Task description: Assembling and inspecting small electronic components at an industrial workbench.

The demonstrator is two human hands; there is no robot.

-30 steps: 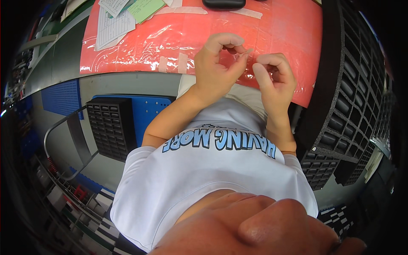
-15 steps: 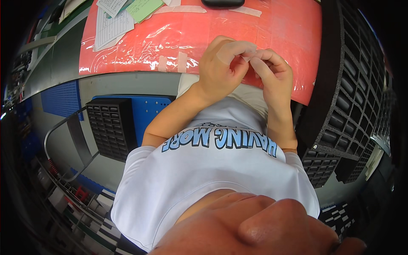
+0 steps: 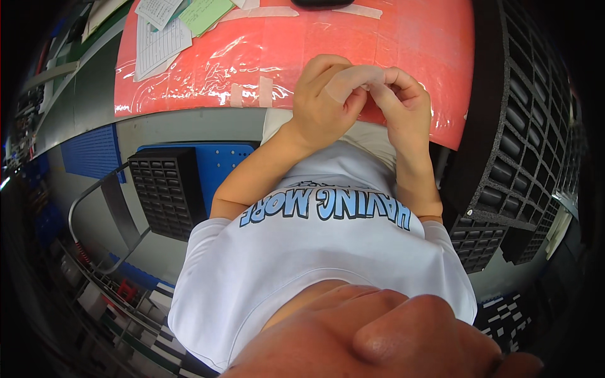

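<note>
My left hand [image 3: 321, 94] is raised over the near edge of the red-covered table [image 3: 208, 69], its index finger curled toward the thumb. A pale translucent finger cot [image 3: 350, 80] covers that index finger. My right hand [image 3: 406, 107] meets it from the right, with thumb and index finger bent together at the left fingertips. The right thumb also looks whitish, as if covered. Both hands are closed in a pinch where the fingertips meet; whatever lies between them is too small and hidden to make out.
Papers [image 3: 161, 50] and a green note pad [image 3: 206, 16] lie at the table's far left, a black object [image 3: 321, 2] at its far edge. Tape strips [image 3: 266, 91] mark the cover. Black compartment trays [image 3: 517, 138] stand close on my right; another black tray [image 3: 165, 189] is at lower left.
The fingertips stay together, with the left index finger and right thumb shifting slightly against each other. The view has tilted a little; nothing on the table has visibly moved.
</note>
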